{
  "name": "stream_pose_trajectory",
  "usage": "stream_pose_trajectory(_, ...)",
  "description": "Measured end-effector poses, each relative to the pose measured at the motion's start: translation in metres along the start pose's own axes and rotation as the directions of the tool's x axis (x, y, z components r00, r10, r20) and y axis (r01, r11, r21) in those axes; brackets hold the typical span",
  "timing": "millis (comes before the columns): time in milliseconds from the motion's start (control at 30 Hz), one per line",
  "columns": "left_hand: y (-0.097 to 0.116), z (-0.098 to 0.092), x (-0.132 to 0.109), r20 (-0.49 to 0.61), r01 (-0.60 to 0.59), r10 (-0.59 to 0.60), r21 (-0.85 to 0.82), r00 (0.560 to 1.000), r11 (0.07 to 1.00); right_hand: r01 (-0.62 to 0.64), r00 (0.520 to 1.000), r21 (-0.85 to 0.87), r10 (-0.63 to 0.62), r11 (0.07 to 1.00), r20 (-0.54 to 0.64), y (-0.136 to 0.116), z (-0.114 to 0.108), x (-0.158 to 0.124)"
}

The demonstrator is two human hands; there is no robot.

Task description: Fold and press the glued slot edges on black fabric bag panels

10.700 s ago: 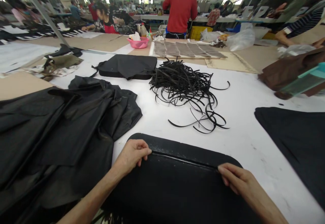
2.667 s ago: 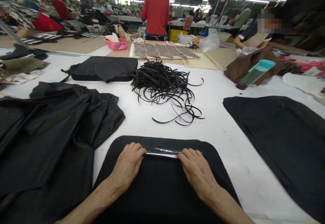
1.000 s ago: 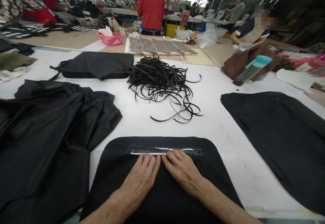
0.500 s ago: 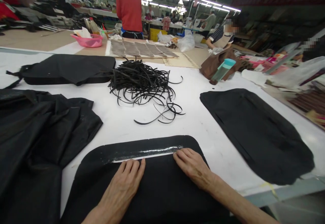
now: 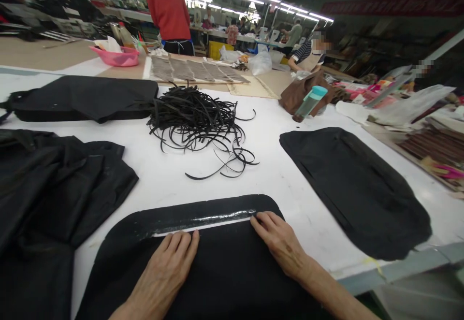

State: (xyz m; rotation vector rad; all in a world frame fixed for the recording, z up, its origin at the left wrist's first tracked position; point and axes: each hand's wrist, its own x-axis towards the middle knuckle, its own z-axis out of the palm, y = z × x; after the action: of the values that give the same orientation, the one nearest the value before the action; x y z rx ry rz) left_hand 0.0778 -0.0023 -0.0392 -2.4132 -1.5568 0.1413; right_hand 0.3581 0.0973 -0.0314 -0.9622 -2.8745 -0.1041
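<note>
A black fabric panel (image 5: 217,276) with rounded corners lies on the white table (image 5: 282,184) right in front of me. A shiny glued strip (image 5: 195,217) runs along its far edge. My left hand (image 5: 166,267) lies flat on the panel, fingers stretched out just below the strip. My right hand (image 5: 279,240) also rests flat, its fingertips touching the strip's right end. Neither hand holds anything.
A heap of black straps (image 5: 195,117) lies mid-table. Crumpled black cloth (image 5: 54,184) is at left, a flat black bag (image 5: 83,98) behind it, another black panel (image 5: 355,184) at right. A teal-capped bottle (image 5: 308,102) and pink bowl (image 5: 116,57) stand farther back. A person in red (image 5: 167,10) stands beyond.
My hands have moved apart along the strip, the right one to its right end. My view has swung to the right, bringing in more of the right-hand panel and table edge.
</note>
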Motion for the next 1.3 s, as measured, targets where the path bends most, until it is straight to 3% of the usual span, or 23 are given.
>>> stream_pose_trajectory(300, -0.031, -0.006, -0.026, 0.060, -0.026, 0.034, -0.124, 0.998, 0.992, 0.077, 0.983, -0.078, -0.089, 0.994, -0.159, 0.016, 0.022, -0.011)
stream_pose_trajectory(533, -0.047, -0.007, -0.041, -0.023, -0.004, 0.000, -0.179, 1.000, 0.984, 0.083, 0.978, -0.147, -0.109, 0.986, -0.177, 0.013, 0.020, -0.011)
stream_pose_trajectory(633, -0.057, -0.011, -0.043, -0.074, 0.103, -0.133, -0.320, 0.988, 0.942, 0.062, 0.982, -0.138, -0.086, 0.988, -0.171, 0.011, 0.020, -0.012)
stream_pose_trajectory(733, -0.064, -0.012, -0.047, -0.187, 0.273, -0.388, -0.447, 0.903, 0.852, -0.010, 0.989, -0.080, -0.002, 0.997, -0.150, 0.011, 0.019, -0.013)
stream_pose_trajectory(800, -0.065, -0.010, -0.051, -0.182, 0.346, -0.499, -0.525, 0.847, 0.778, -0.102, 0.982, -0.048, 0.092, 0.994, -0.165, 0.010, 0.016, -0.013)
stream_pose_trajectory(867, -0.061, -0.008, -0.055, -0.125, 0.365, -0.509, -0.556, 0.851, 0.746, -0.180, 0.966, -0.049, 0.167, 0.983, -0.196, 0.004, 0.011, -0.011)
stream_pose_trajectory(967, -0.053, -0.005, -0.060, -0.114, 0.332, -0.427, -0.465, 0.897, 0.821, -0.123, 0.968, -0.028, 0.114, 0.992, -0.222, -0.021, 0.000, 0.005)
stream_pose_trajectory(1100, -0.046, 0.000, -0.062, -0.124, 0.244, -0.292, -0.306, 0.948, 0.920, 0.138, 0.962, 0.197, -0.084, 0.971, -0.258, -0.084, -0.011, 0.051)
stream_pose_trajectory(1200, -0.044, 0.007, -0.061, -0.080, 0.255, -0.287, -0.282, 0.955, 0.925, 0.183, 0.974, 0.340, -0.123, 0.922, -0.190, -0.126, -0.008, 0.091)
stream_pose_trajectory(1300, -0.042, 0.011, -0.060, -0.046, 0.288, -0.311, -0.268, 0.949, 0.919, 0.183, 0.982, 0.338, -0.154, 0.923, -0.110, -0.145, 0.001, 0.116)
